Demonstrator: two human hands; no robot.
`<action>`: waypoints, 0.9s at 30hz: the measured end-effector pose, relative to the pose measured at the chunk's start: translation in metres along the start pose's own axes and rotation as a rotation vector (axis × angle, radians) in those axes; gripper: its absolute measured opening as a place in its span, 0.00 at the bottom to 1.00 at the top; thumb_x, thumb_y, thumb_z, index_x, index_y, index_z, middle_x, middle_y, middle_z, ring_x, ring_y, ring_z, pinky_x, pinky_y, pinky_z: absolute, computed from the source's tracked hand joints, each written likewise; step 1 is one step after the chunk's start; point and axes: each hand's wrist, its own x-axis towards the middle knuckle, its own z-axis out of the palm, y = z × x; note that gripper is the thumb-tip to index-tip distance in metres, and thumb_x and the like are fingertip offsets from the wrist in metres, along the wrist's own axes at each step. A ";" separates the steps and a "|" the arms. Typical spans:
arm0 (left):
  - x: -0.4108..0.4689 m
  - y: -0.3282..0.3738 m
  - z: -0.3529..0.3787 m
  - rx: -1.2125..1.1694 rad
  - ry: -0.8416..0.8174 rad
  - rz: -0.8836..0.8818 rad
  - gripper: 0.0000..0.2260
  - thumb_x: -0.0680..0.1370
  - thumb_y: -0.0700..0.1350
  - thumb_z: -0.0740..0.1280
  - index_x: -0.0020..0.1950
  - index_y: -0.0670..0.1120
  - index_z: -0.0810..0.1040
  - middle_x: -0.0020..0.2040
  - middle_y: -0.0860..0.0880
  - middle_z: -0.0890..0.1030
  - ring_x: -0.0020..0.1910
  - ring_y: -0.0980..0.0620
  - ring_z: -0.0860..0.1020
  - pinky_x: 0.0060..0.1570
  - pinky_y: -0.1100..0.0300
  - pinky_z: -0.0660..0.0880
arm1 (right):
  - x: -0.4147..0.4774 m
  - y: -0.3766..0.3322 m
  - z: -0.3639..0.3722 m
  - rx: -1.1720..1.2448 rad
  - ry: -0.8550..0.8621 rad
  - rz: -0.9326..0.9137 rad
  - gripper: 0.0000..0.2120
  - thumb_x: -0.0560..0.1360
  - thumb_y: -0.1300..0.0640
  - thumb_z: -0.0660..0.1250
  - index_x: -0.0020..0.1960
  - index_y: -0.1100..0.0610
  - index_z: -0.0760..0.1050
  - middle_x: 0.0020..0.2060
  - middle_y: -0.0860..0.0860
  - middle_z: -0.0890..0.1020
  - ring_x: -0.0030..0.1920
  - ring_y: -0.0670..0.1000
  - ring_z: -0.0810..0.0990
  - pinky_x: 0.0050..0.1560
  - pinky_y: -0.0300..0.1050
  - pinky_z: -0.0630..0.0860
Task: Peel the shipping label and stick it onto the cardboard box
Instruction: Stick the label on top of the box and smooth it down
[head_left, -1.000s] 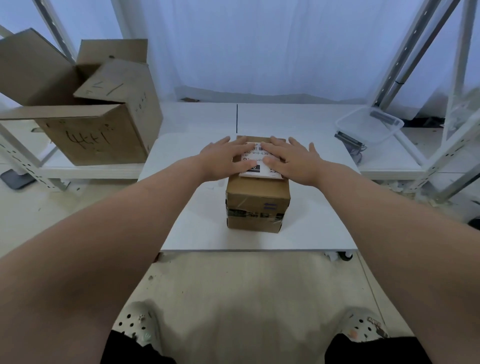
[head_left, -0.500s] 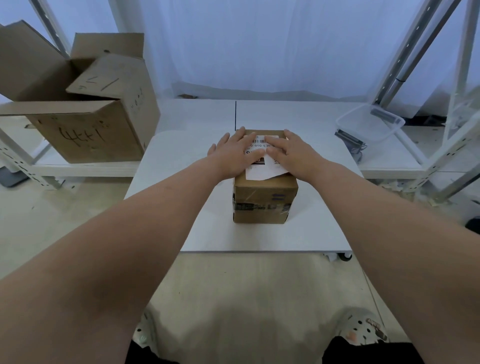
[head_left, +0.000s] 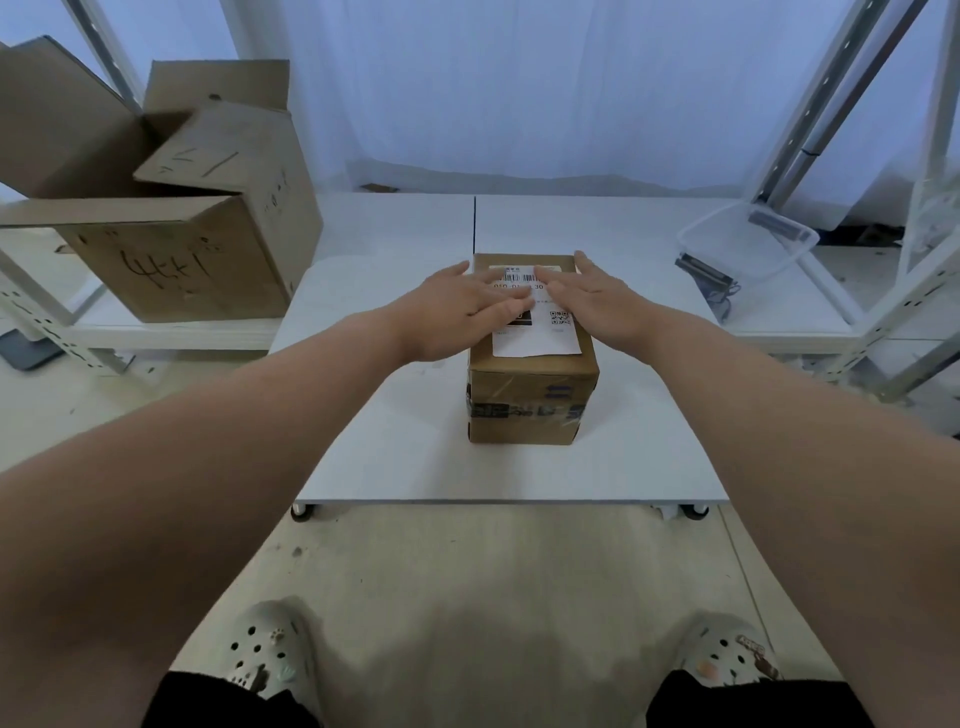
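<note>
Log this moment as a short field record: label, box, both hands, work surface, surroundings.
label: shipping label lies flat on top of the small cardboard box, barcode end away from the person
left hand: flat, fingers straight, pressing the label's left part
right hand: flat, fingers straight, on the label's right part and the box top
surface: box stands on a white wheeled platform
surroundings: large open carton at left; clear plastic bin at right
</note>
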 end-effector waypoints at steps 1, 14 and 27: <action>-0.001 -0.001 0.000 0.000 -0.029 -0.008 0.20 0.83 0.53 0.44 0.75 0.56 0.60 0.77 0.58 0.58 0.77 0.56 0.50 0.75 0.54 0.42 | -0.002 -0.001 0.000 -0.047 0.000 -0.003 0.21 0.82 0.45 0.48 0.74 0.43 0.60 0.78 0.49 0.47 0.77 0.57 0.45 0.76 0.56 0.46; 0.010 0.003 0.008 0.053 -0.066 -0.202 0.21 0.83 0.56 0.42 0.76 0.62 0.49 0.78 0.59 0.46 0.77 0.54 0.39 0.73 0.45 0.33 | -0.029 -0.007 -0.015 -0.013 -0.162 -0.098 0.28 0.77 0.42 0.61 0.74 0.48 0.63 0.77 0.47 0.56 0.76 0.50 0.55 0.70 0.44 0.55; 0.004 0.010 -0.010 -0.122 0.134 -0.154 0.14 0.81 0.51 0.57 0.63 0.53 0.78 0.69 0.53 0.74 0.71 0.49 0.66 0.71 0.48 0.59 | -0.053 -0.017 -0.019 -0.589 0.141 -0.531 0.13 0.73 0.48 0.69 0.56 0.50 0.81 0.65 0.51 0.75 0.68 0.53 0.67 0.64 0.50 0.66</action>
